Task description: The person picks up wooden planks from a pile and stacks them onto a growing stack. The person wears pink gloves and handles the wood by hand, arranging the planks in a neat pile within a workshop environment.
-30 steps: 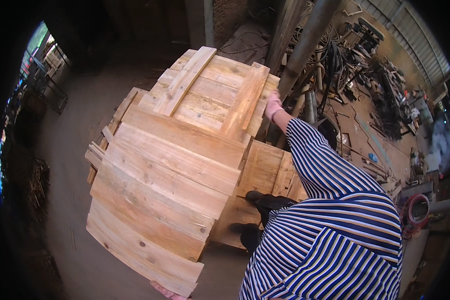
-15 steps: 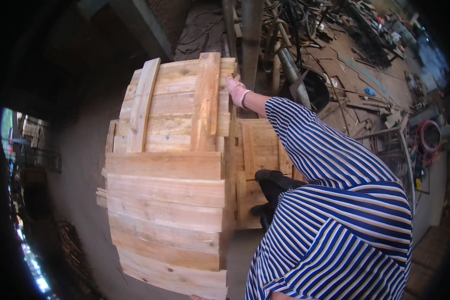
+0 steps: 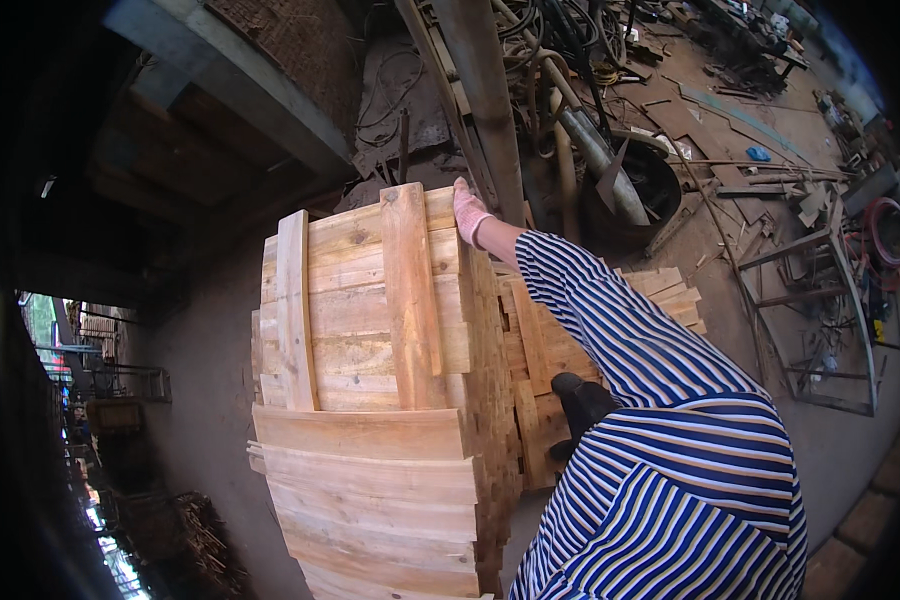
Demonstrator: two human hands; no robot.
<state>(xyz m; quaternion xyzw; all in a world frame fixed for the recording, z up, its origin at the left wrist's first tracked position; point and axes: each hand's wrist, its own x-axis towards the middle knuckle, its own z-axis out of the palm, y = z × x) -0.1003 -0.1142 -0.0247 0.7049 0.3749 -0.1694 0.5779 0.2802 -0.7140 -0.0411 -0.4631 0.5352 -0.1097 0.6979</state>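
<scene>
At the far top corner of the stacked wooden pallets, the pink-gloved right hand grips the edge, fingers curled over.

I see the pale wooden pallet on a tall stack, two battens up, slats crosswise.

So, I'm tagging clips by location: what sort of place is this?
Probably a rough carpentry or pallet workshop. A pink-gloved right hand grips a stack of pale wooden slatted panels, with scattered metal scrap and a rusty steel frame on the dirty concrete floor.
</scene>
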